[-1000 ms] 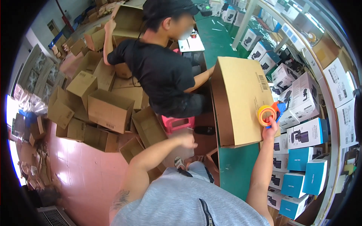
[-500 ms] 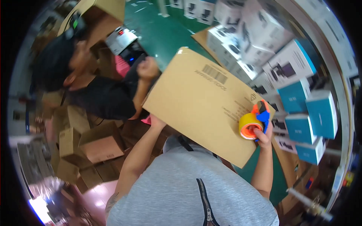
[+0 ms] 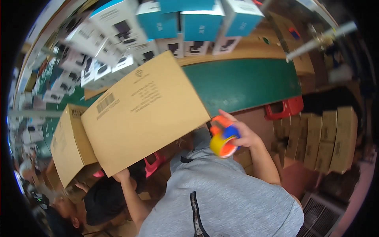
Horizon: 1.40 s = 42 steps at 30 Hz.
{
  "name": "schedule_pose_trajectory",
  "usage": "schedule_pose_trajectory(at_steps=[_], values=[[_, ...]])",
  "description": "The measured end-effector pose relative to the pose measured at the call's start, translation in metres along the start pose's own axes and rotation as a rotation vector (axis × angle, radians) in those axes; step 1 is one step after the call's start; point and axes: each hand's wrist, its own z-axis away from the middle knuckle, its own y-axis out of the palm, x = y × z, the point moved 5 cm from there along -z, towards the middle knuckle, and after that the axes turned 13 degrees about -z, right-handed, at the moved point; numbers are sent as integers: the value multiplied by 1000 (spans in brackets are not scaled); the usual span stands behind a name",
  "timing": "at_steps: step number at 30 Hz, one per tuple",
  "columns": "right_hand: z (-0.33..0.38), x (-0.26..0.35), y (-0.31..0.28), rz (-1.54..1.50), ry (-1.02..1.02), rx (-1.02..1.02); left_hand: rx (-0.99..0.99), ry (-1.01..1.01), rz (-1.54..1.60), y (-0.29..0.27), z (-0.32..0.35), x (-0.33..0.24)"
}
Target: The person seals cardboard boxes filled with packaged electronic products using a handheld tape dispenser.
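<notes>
In front of me a large brown cardboard box (image 3: 146, 114) is held tilted, its printed face up. My left hand (image 3: 121, 174) grips its near left corner from below, the fingers mostly hidden under the edge. At the box's right corner, my right hand (image 3: 245, 135) is wrapped around a tape dispenser (image 3: 224, 138) in orange and blue, loaded with a yellow roll of tape. The dispenser hangs just beside the box.
A green table (image 3: 244, 83) carries white and blue product boxes (image 3: 201, 25) at the far side. Another brown carton (image 3: 73, 146) is at the left, near a co-worker in black (image 3: 110, 197). A red stool (image 3: 285, 108) and stacked cartons (image 3: 321, 138) stand at right.
My view has swung to the right, toward the green table and stacked cartons. My right hand with the tape dispenser has moved off the box's face to beside its corner. Both grips continue.
</notes>
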Motion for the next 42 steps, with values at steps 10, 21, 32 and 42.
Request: schedule_pose_trajectory(at_steps=[10, 21, 32, 42], values=[[-126, 64, -36, 765, 202, -380, 330, -70, 157, -51, 40, -120], [-4, 175, -176, 1243, 144, 129, 409, 64, 331, -70, 91, -309], [122, 197, -396, 1100, 1092, 134, 1000, 375, 12, 58, 104, -646], [172, 157, -453, 63, 779, -61, 234, 1251, -138, 134, 171, -660]])
